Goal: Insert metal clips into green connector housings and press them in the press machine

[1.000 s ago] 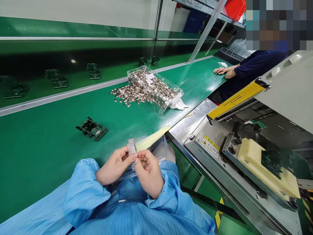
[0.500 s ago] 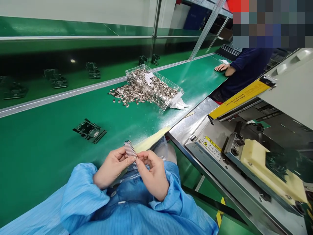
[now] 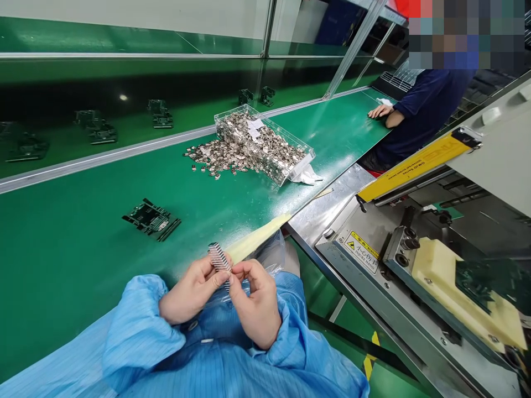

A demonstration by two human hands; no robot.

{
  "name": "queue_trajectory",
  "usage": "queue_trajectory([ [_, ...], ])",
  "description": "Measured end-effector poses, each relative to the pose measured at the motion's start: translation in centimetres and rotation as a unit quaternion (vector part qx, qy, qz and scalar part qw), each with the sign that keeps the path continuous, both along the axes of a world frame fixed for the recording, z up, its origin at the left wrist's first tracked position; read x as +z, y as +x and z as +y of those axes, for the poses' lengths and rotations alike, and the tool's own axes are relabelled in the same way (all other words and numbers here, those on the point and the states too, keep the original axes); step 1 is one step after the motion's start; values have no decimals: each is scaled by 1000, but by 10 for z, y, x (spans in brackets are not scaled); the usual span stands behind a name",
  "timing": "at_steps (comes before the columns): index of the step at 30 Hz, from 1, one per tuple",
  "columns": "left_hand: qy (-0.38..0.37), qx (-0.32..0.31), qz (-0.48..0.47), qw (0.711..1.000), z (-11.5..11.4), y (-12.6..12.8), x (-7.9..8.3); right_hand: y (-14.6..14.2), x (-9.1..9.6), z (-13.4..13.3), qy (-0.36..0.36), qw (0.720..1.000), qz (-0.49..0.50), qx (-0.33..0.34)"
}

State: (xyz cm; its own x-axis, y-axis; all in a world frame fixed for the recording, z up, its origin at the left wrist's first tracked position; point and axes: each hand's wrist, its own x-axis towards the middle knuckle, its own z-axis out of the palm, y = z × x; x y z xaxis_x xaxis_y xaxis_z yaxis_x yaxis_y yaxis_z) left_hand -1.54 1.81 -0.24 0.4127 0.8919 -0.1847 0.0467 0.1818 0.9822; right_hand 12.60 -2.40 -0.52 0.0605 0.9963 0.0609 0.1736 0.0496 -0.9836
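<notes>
Between my fingers, just over the bench's near edge, is a narrow striped strip point(image 3: 217, 256), which looks like small metal pieces lined up in a row. My left hand point(image 3: 186, 293) is closed around it, thumb in front, and its upper end sticks out past the fingers. Thumb and forefinger of my right hand point(image 3: 259, 307) pinch at the strip's right edge, lower down; whether they also grip a single piece is too small to tell. Beyond my left hand, dark green circuit boards point(image 3: 151, 219) lie together on the green bench point(image 3: 74, 232).
A clear plastic box point(image 3: 309, 155) lies on the bench with small metal parts point(image 3: 224, 155) spilling from it. To the right stands a machine with a yellow bar point(image 3: 418, 168) and warning label point(image 3: 363, 251). A co-worker's hand point(image 3: 380, 110) rests at the far end.
My right hand has shifted slightly down and left along the strip. Both hands still hold it. The view has tilted a little; the boards, box and metal parts stay put.
</notes>
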Motion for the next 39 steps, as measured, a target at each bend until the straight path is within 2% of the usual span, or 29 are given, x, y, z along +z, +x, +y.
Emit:
queue_trajectory([
  [7,61,32,50,996,-6,1,-6,-3,0,1,-32,999,9,-6],
  [18,50,67,59,995,-4,2,-7,-11,-1,12,-77,994,81,-18],
  [25,61,64,57,994,-6,2,-6,-9,-2,16,-84,985,147,13],
  [30,42,79,48,995,-2,3,-5,-3,-3,20,-63,993,98,31],
  [34,47,80,52,994,0,2,-3,6,1,25,-46,995,55,72],
  [39,48,73,72,994,0,-1,-4,13,4,30,-47,994,32,96],
])
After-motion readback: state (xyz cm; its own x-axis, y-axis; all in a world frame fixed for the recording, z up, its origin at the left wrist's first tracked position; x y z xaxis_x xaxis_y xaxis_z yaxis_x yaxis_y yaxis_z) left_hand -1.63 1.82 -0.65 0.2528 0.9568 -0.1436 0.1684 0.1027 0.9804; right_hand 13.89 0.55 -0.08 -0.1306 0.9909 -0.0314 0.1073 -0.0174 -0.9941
